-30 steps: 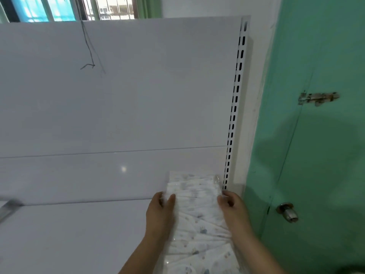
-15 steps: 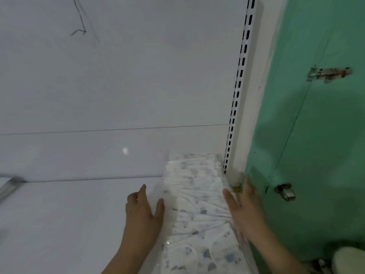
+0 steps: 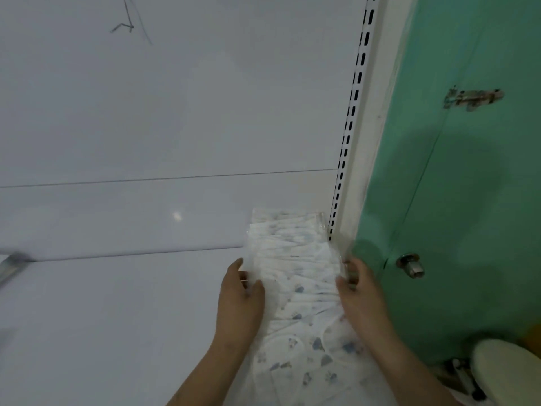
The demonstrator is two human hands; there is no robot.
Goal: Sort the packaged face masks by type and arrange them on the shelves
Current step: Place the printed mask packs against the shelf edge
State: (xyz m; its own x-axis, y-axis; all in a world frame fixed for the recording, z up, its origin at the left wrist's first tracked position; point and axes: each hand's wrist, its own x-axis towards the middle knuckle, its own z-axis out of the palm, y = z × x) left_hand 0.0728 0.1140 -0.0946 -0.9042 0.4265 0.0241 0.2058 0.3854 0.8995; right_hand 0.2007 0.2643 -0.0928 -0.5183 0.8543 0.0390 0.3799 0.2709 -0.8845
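Note:
A row of clear-wrapped face mask packs point(image 3: 295, 259), white with small blue prints, lies on the white shelf point(image 3: 117, 317) at its right end, running from the back panel toward me. My left hand point(image 3: 241, 297) holds the row's left edge, thumb on top and fingers under the clear wrap. On the opposite side, my right hand point(image 3: 361, 291) curls its fingers round the wrap's right edge. The nearest packs fan out between my forearms.
A slotted white upright point(image 3: 349, 133) stands just right of the packs. Beyond it is a green door point(image 3: 468, 200) with a latch point(image 3: 472, 98) and a knob point(image 3: 409, 265). A white rounded object point(image 3: 509, 370) sits at the lower right. A metal bar point(image 3: 11, 265) shows at the left edge.
Half a second ago both hands lay flat and apart beside the row. They have closed in on its two edges again. The view has tilted slightly downward.

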